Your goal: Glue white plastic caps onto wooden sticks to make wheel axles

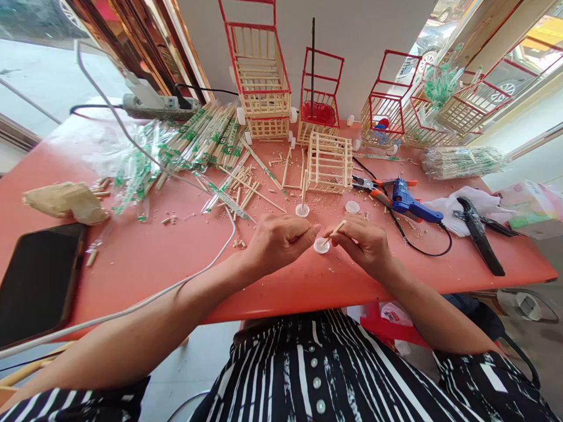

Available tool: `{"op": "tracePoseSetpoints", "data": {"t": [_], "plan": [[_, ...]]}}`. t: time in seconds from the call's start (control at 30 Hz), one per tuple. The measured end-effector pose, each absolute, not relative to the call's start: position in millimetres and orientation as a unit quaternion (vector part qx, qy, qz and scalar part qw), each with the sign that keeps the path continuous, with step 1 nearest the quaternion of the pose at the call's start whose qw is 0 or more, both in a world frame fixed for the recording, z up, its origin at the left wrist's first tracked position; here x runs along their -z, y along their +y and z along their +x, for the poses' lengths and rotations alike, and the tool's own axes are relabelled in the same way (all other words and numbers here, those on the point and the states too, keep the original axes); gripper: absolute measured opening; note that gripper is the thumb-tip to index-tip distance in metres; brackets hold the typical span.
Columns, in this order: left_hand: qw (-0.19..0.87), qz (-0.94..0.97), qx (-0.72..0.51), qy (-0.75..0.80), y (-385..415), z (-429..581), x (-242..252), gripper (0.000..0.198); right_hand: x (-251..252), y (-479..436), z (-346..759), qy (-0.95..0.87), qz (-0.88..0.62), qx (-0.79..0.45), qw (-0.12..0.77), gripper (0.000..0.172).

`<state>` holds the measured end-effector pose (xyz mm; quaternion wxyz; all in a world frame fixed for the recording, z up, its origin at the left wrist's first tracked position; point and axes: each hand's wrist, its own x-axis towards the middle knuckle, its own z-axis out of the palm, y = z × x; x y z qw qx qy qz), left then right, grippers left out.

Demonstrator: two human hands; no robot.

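My right hand [363, 241] pinches a short wooden stick [338, 228] between thumb and fingers. The stick slants down to a small white round cap [321, 247] near the table's front edge. Beside that cap, my left hand [281, 241] is closed with its fingers curled in; anything inside is hidden. Just beyond the left hand, a second white cap [301, 211] has a stick [304, 190] standing upright in it. Another white cap [352, 207] lies flat past my right hand. Behind them is a small slatted basket [329, 163] built from wooden sticks.
Finished-looking stick carts [259, 64] with red frames line the wall. Wrapped chopsticks [206, 135] and loose sticks cover the back left. To the right lie pliers [373, 189], a blue glue gun [411, 202] and a black tool [479, 237]. A white cable [197, 272] crosses by my left arm; a phone [39, 281] lies left.
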<state>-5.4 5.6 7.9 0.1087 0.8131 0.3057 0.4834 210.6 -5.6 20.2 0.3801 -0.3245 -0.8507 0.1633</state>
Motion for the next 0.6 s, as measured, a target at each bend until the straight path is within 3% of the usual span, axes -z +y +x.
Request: {"op": "tracePoseSetpoints", "data": {"t": [0.6], "plan": [[0.119, 0.813, -0.484, 0.302, 4.0, -4.5, -6.9, 0.05, -19.8, -5.5, 211.2, -0.853, -0.322, -0.161, 0.377, 0.026]]}}
